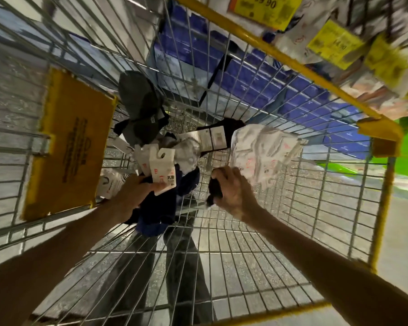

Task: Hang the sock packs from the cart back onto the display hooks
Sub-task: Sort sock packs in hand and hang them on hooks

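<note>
Wire cart (292,175): one. Sock packs inside: perhaps seven, though the pile is blurred. Left hand (132,192) grips one navy pack (157,216) at its white card. Right hand (233,191) curls round one dark pack (214,187). One white pack (264,149) lies just beside.

Cart (264,38) yellow-railed; sock packs (264,151) white, navy, grey.

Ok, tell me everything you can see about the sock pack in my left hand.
The sock pack has a white card header with a hook-shaped cutout at its top, red marks and dark characters printed on it. Dark navy socks hang below it. It is held roughly upright inside the wire cart, gripped at its lower part by the left hand.
</note>
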Available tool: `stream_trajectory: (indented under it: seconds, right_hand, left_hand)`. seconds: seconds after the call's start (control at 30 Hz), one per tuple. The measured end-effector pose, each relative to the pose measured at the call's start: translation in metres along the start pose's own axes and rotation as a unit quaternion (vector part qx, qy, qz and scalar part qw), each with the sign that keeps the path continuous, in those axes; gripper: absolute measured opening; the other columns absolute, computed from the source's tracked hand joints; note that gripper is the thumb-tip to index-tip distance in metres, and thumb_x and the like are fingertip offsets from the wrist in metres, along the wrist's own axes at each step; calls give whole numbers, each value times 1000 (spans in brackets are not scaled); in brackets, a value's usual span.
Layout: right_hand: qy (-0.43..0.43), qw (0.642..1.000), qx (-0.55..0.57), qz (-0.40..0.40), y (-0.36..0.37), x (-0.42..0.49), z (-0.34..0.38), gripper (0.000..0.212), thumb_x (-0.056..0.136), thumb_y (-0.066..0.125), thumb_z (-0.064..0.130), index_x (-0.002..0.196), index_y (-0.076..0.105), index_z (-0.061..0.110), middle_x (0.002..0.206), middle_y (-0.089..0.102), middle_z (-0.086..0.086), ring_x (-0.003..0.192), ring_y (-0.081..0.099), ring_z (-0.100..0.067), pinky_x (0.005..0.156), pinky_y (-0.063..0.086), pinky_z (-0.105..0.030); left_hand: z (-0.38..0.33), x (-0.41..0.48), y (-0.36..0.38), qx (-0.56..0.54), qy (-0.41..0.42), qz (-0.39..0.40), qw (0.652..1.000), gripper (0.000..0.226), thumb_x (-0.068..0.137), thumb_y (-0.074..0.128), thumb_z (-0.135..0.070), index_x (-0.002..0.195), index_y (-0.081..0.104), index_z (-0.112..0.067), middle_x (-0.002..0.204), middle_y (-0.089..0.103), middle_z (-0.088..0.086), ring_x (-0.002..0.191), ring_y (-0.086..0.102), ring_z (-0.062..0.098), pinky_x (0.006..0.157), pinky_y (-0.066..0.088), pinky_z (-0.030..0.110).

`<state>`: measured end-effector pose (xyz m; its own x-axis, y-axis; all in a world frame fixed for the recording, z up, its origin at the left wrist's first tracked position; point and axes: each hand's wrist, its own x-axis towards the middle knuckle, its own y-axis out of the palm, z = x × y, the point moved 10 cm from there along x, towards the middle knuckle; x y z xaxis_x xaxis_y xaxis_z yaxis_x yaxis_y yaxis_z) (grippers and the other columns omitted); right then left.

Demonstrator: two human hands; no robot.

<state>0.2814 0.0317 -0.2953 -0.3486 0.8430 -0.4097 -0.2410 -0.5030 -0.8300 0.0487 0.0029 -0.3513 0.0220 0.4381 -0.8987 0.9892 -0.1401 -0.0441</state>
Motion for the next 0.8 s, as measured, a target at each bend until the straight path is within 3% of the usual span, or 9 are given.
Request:
stream_trajectory:
  seconds: [0.07,0.17,0.3,0.37,0.43,0.5,0.57,0.7,0.8]
  right_hand:
    - [43,990,133,-27,0,-20,1,51,78,73,34,121,55,14,112,57,-4,98,54,-16,81,54,-30]
    - [129,942,304,-63,-3,-40,-3,49,72,76,27,118,58,21,102,55,12,96,51,6,82,41,-6]
    - [258,916,292,-97,-21,-50,-26,28,71,75,21,99,70,22,89,57,15,85,56,5,71,38,-6]
    - [305,888,313,-140,-38,-55,-43,19,74,74,16,93,72,21,77,59,20,74,60,8,62,41,-3]
    - [380,818,398,-168,-42,-67,-67,10,81,70,14,89,72,18,77,69,6,79,69,-6,67,54,-20]
    - [432,683,565,-166,-29,-80,-75,9,88,64,13,94,70,11,97,72,-15,93,70,-29,74,56,-40]
    - [405,568,704,-132,-23,-84,-61,26,90,59,17,108,66,0,105,67,-20,98,65,-33,72,52,-40]
    - [305,481,817,-92,-51,-82,-26,28,88,51,26,91,70,6,85,66,-15,77,65,-25,61,50,-31]
    - [270,469,838,-68,-74,-83,5,28,87,49,26,81,70,7,83,63,-18,74,63,-28,57,48,-32]
  left_hand:
    - [-1,-6,0,5,0,1,1000,28,80,80,-15,107,74,-24,100,77,-4,102,69,22,92,53,45]
    - [-4,-13,1,-9,5,-5,1000,32,82,78,-10,113,72,-17,111,75,5,108,68,26,102,50,51]
    - [-10,-22,-9,-39,15,-68,997,26,83,77,-9,108,72,-14,112,73,9,109,67,30,102,50,49]
    - [-18,-26,-19,-57,31,-109,992,23,83,77,-10,104,72,-16,105,74,6,96,68,24,87,54,41]
    - [-27,-30,-29,-66,54,-152,985,21,83,78,-13,102,71,-21,91,72,-5,81,63,12,69,47,28]
    - [-34,-35,-36,-83,65,-174,979,21,84,77,-13,101,70,-23,85,69,-11,79,61,8,69,44,26]
    - [-40,-39,-33,-104,64,-160,980,16,85,77,-13,95,69,-23,94,71,-5,83,63,11,75,47,29]
    - [-72,-60,0,-124,75,-89,985,28,88,74,-22,115,69,-14,113,71,2,102,65,22,93,51,39]
    - [-115,-86,28,-118,112,-33,986,23,89,73,-23,112,70,-18,112,72,-1,104,66,19,92,50,34]
